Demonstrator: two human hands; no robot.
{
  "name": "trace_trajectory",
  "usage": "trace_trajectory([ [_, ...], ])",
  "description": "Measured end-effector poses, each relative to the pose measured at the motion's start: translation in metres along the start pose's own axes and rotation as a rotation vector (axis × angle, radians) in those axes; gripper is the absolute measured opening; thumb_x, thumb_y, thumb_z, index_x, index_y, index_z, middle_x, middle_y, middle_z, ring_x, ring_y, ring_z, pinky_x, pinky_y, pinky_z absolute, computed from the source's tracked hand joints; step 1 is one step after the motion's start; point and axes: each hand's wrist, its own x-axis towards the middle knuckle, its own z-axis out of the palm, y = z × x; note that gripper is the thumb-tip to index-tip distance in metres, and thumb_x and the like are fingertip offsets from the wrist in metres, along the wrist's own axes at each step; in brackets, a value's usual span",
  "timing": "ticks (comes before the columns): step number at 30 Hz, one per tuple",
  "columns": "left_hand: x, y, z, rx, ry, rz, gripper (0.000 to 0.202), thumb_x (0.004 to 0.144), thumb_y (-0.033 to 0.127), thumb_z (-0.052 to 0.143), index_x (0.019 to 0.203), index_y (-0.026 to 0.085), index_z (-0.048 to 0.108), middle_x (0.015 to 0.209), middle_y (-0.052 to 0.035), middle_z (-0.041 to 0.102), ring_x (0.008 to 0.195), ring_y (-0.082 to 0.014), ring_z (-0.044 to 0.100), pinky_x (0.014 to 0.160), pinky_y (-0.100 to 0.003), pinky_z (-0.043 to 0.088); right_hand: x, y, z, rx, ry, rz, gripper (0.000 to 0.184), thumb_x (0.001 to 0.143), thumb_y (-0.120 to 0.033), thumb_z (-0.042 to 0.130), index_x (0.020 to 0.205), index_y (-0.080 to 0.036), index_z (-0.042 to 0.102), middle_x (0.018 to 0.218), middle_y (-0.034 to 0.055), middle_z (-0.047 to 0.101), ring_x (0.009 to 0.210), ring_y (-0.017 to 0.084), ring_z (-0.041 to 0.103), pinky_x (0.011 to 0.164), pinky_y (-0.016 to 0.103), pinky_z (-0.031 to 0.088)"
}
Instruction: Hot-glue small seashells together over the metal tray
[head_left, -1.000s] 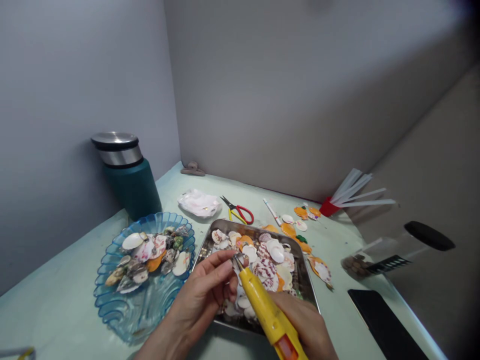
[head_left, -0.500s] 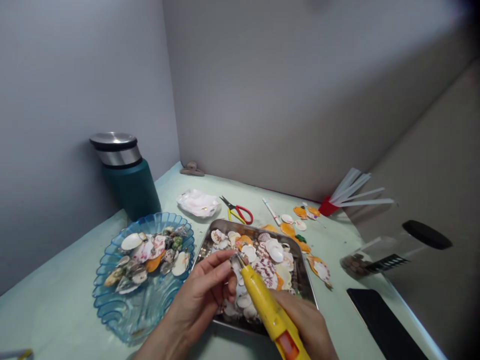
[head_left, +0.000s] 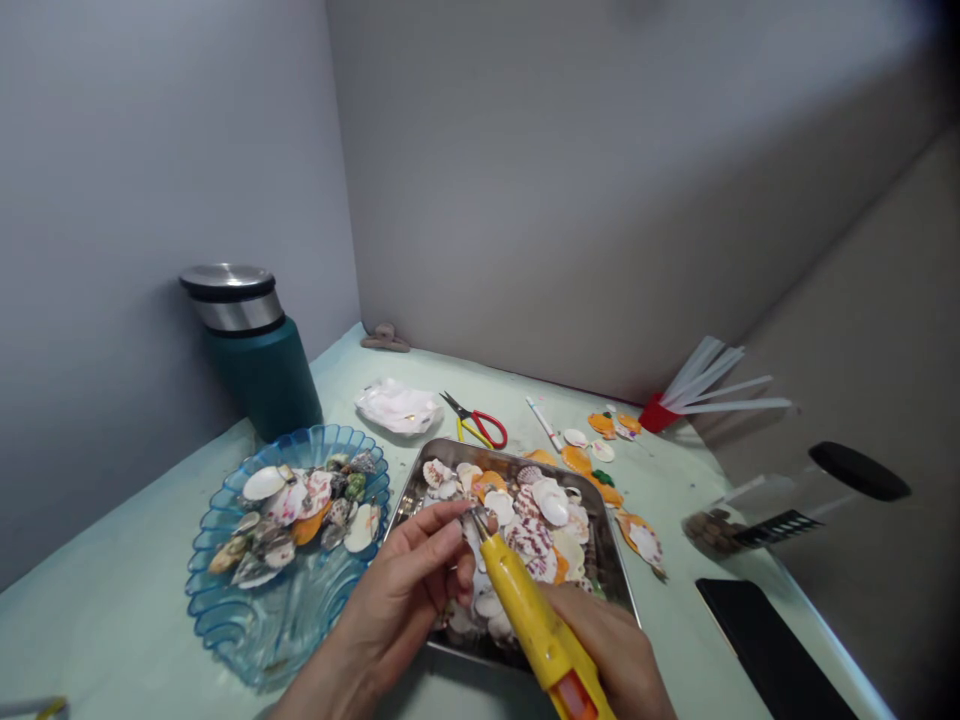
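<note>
My right hand [head_left: 611, 640] is wrapped around a yellow hot glue gun [head_left: 529, 610], its metal nozzle pointing up and to the left. The nozzle tip meets a small piece pinched between the thumb and fingers of my left hand [head_left: 420, 570]. That piece is mostly hidden by the fingertips and the nozzle, so its kind is unclear. Both hands are over the near part of a metal tray [head_left: 624, 585] full of mixed seashells [head_left: 534, 535]. To the left, a blue scalloped plate [head_left: 201, 590] bears more shells [head_left: 307, 530].
A teal bottle [head_left: 262, 375] stands behind the plate. Beyond the tray lie a white packet [head_left: 397, 408], red-and-yellow-handled scissors [head_left: 476, 420], a marker [head_left: 544, 424] and orange shells [head_left: 576, 460]. Glue sticks in a red cup [head_left: 658, 412], a clear jar [head_left: 712, 525] and a black phone [head_left: 772, 650] are rightward.
Hardly anything differs. The glue gun and right hand have shifted very slightly left and down, with the nozzle still at the pinched piece. My left hand stays in place.
</note>
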Motion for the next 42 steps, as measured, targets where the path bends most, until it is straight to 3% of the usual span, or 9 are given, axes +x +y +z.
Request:
trace_trajectory([
  [4,-0.001,0.002,0.002,0.002,0.010,-0.007,0.031,0.068,0.029,0.080,0.094,0.016,0.070,0.053,0.0004,0.058,0.048,-0.0089,0.049,0.048,-0.020,0.039,-0.003,0.002,0.004,-0.013,0.048,-0.023,0.036,0.094,-0.048,0.047,0.110,-0.019,0.060,0.077,0.0074,0.073,0.061,0.020,0.070,0.057,0.025,0.054],
  [12,-0.001,0.002,0.001,-0.011,0.006,0.001,0.029,0.068,0.027,0.080,0.093,0.017,0.071,0.054,0.0000,0.060,0.048,-0.0084,0.050,0.048,-0.019,0.039,-0.002,-0.003,-0.001,-0.006,0.007,0.054,0.032,0.095,-0.047,0.046,0.109,-0.021,0.058,0.077,0.0055,0.071,0.062,0.018,0.068,0.058,0.025,0.052],
  [18,0.001,0.000,-0.002,-0.011,-0.007,0.015,0.028,0.070,0.028,0.078,0.095,0.018,0.070,0.055,0.0001,0.060,0.048,-0.0090,0.050,0.047,-0.020,0.039,0.000,0.000,-0.008,-0.018,-0.107,0.028,0.032,0.094,-0.044,0.050,0.114,-0.020,0.057,0.082,0.0067,0.074,0.067,0.020,0.071,0.061,0.025,0.055],
  [24,-0.001,0.002,0.001,0.005,0.005,0.002,0.028,0.069,0.029,0.079,0.093,0.018,0.070,0.053,0.0003,0.060,0.047,-0.0088,0.050,0.047,-0.019,0.039,-0.002,-0.002,0.002,-0.016,-0.003,0.031,0.039,0.095,-0.053,0.042,0.112,-0.022,0.058,0.077,0.0062,0.073,0.063,0.021,0.070,0.058,0.026,0.053],
  [32,-0.002,0.001,0.002,0.008,0.029,0.006,0.029,0.068,0.028,0.081,0.093,0.017,0.072,0.055,0.0004,0.060,0.048,-0.0085,0.050,0.048,-0.018,0.042,-0.004,-0.001,0.002,0.016,-0.036,0.058,0.043,0.093,-0.058,0.041,0.113,-0.024,0.059,0.068,0.0030,0.067,0.056,0.019,0.066,0.059,0.026,0.051],
  [42,-0.003,0.003,0.004,0.000,0.021,-0.003,0.028,0.067,0.028,0.081,0.091,0.017,0.072,0.053,0.0003,0.060,0.047,-0.0086,0.050,0.046,-0.018,0.041,-0.001,-0.005,0.002,0.003,0.000,0.037,0.041,0.094,-0.056,0.041,0.110,-0.022,0.059,0.073,0.0055,0.071,0.058,0.019,0.067,0.055,0.026,0.050],
])
